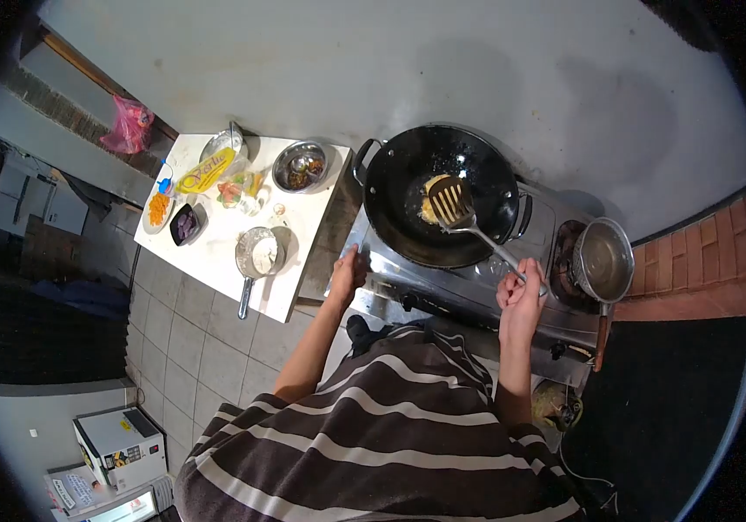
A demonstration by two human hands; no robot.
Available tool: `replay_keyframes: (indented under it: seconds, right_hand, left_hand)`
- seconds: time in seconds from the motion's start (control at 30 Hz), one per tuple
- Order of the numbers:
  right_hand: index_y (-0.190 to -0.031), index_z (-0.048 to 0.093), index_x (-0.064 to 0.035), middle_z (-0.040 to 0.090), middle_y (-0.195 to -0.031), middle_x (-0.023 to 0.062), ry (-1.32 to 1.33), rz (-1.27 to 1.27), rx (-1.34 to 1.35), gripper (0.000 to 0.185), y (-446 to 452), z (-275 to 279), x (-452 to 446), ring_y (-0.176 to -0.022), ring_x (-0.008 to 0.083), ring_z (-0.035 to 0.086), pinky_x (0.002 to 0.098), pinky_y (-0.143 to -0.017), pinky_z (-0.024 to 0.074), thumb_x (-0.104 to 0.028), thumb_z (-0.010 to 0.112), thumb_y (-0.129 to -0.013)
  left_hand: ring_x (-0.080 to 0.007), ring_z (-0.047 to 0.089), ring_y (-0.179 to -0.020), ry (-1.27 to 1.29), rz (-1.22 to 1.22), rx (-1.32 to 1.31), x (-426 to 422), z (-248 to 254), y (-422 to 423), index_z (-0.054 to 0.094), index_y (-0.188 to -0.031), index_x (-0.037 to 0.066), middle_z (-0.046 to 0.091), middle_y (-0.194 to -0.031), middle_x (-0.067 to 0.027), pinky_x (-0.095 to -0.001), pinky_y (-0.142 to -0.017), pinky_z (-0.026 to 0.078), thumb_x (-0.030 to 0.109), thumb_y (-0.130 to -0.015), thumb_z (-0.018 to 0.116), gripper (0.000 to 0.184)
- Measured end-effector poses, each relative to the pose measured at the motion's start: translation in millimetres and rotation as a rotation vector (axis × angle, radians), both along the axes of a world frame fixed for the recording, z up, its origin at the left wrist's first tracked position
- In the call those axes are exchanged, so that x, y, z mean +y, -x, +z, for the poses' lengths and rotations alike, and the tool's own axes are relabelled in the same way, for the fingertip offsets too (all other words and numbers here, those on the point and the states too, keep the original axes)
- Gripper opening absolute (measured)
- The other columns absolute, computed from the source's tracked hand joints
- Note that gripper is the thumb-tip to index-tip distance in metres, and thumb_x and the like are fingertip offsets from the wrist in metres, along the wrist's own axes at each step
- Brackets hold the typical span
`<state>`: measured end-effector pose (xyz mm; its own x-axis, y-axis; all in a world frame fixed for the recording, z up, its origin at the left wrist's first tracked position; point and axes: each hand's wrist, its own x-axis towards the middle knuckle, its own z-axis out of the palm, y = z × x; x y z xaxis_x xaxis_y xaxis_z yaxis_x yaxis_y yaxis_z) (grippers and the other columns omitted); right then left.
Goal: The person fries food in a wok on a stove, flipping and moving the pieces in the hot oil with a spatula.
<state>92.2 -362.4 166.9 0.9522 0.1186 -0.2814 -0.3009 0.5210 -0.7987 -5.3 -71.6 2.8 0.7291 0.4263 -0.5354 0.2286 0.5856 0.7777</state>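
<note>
As we look down at the work, the steel stove [477,280] runs along the grey wall, with a white table [221,230] just beside it on the left. On the stove's left side we see the black wok [390,209], its two handles jutting from the rim. A saucepan [628,261] sits at the stove's right end, its wooden handle pointing toward us. On the table we find a small pan [245,252] with something white in it, a metal bowl [289,160] near the wall, orange strips [159,209] and purple pieces [185,226]. Our right hand [522,291] is closed around the handle of the slotted spatula [467,221], whose head lies low inside the wok. Our left hand [345,274] is at the stove's near left corner, and we cannot tell whether its fingers grip the edge. Golden food [429,211] lies in the wok, partly under the spatula's head.
</note>
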Motion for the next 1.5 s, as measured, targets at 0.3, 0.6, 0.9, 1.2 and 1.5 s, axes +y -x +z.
replay_keyframes:
  seconds: [0.3,0.6,0.9,1.2,1.5]
  right_hand:
    - [-0.087,0.057,-0.0011,0.048,-0.064,0.0008,0.851,-0.102,-0.509,0.025,-36,-16,16,-0.057,0.0083,0.042,0.024,-0.052,0.0333,-0.023,0.053,-0.098]
    - [-0.086,0.054,0.0012,0.054,-0.072,0.021,1.113,-0.046,-0.711,0.016,-59,5,56,-0.068,0.0419,0.055,0.0407,-0.061,0.0434,-0.013,0.053,-0.094]
    - [-0.085,0.054,0.0023,0.055,-0.072,0.0186,1.016,0.076,-0.727,0.012,-65,-11,82,-0.065,0.036,0.058,0.0391,-0.062,0.0448,-0.008,0.055,-0.092]
    - [-0.087,0.054,0.0016,0.056,-0.075,0.0176,1.087,0.02,-0.773,0.013,-74,-12,68,-0.068,0.0355,0.058,0.0374,-0.063,0.0449,-0.009,0.054,-0.093]
    - [-0.088,0.054,0.0012,0.056,-0.075,0.0181,1.05,0.058,-0.749,0.016,-61,-14,74,-0.07,0.0354,0.058,0.0363,-0.065,0.0451,-0.013,0.052,-0.095]
  left_hand:
    - [-0.0076,0.024,-0.042,0.122,-0.128,-0.133,5,-16,-9,0.027,-0.056,0.019,0.025,-0.053,0.006,-0.0254,-0.042,0.017,0.061,-0.095,0.039,0.059]
    - [-0.0082,0.019,-0.039,-0.006,-0.102,0.018,7,-26,-16,0.029,-0.055,0.019,0.023,-0.049,0.0067,-0.026,-0.039,0.012,0.068,-0.094,0.03,0.062]
    - [-0.0076,0.02,-0.037,-0.016,-0.126,0.055,11,-30,-16,0.028,-0.053,0.018,0.024,-0.047,0.0065,-0.0262,-0.038,0.013,0.069,-0.094,0.027,0.066]
    - [-0.0081,0.021,-0.037,-0.039,-0.11,0.087,10,-29,-16,0.029,-0.053,0.017,0.026,-0.047,0.0058,-0.0264,-0.038,0.013,0.069,-0.094,0.026,0.066]
    - [-0.0077,0.019,-0.04,-0.017,-0.136,0.038,10,-29,-12,0.028,-0.055,0.018,0.024,-0.05,0.0067,-0.0261,-0.039,0.013,0.073,-0.092,0.026,0.066]
